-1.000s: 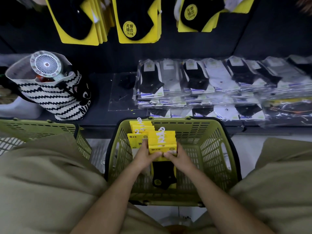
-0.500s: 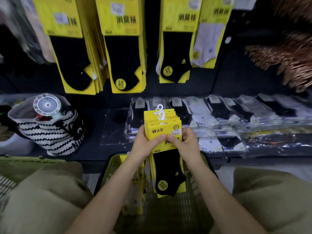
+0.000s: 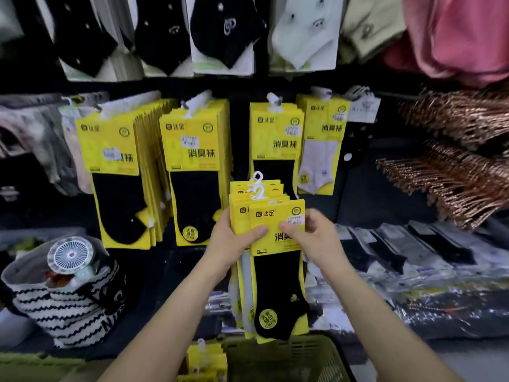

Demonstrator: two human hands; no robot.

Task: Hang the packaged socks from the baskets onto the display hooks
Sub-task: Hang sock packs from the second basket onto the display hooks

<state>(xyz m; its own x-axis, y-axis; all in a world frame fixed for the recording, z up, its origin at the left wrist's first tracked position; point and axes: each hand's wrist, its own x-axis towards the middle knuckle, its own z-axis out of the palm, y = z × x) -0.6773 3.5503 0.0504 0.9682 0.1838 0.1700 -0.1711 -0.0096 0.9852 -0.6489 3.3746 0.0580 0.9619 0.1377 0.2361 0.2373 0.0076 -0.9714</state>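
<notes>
The left hand [image 3: 234, 244] and right hand [image 3: 312, 238] both have their fingers clasped round one bundle of packaged socks [image 3: 278, 274], raised before the display above one basket [image 3: 289, 359]. To hang it well, I judge, square up the white hanger loops [image 3: 257, 186] and slide them onto a display hook [image 3: 274, 102] carrying matching black pairs. Four yellow bunches [image 3: 195, 161] hang there; the bundle's own packs overlap too much to count

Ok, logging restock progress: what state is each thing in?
Stack of yellow sock packs, held upright, not yet hung.
Left hand, grips the stack's left edge.
Right hand, grips the stack's right side.
Green basket, holds more yellow packs.
Hanging yellow packs, hung in dense rows.
Striped tote bag, open, fan on top.
</notes>
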